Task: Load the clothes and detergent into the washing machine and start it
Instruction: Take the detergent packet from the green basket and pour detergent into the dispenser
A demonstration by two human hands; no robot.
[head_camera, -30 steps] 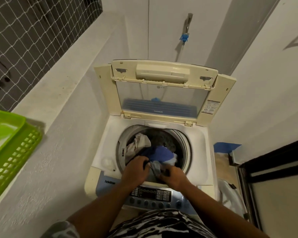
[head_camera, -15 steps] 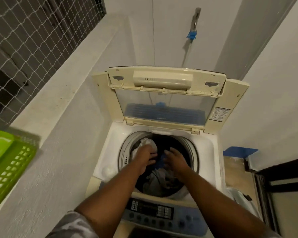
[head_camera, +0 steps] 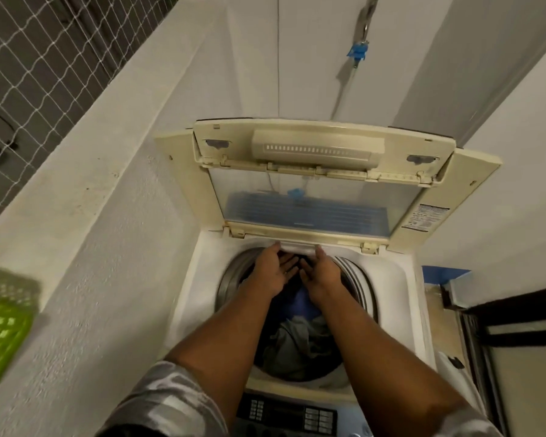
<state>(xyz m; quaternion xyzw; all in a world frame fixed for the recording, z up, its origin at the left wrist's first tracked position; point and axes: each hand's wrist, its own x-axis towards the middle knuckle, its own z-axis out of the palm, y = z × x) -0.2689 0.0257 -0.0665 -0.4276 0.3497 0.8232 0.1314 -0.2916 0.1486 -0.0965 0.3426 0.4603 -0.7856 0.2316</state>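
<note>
Over the drum (head_camera: 230, 279) of the washer (head_camera: 397, 279), the left hand (head_camera: 273, 271) and right hand (head_camera: 322, 274) lie side by side at the far rim, fingers (head_camera: 288, 267) straight and close together, thumbs touching the white drawer (head_camera: 298, 247), clothes (head_camera: 297, 342) heaped in the drum beneath

We find the green basket (head_camera: 4, 335) blurred and cut off at the left edge. The forearms (head_camera: 227, 339) half hide the clothes (head_camera: 297, 345), and the lid label (head_camera: 423, 217) is too small to read.

— Can you read anything on the washing machine (head_camera: 401, 279)?
— Not really. There's a printed sticker (head_camera: 429, 217) on the right edge of the raised lid (head_camera: 319, 149), but its lines are too small. The control panel (head_camera: 297, 416) markings look blurred, too.
</note>
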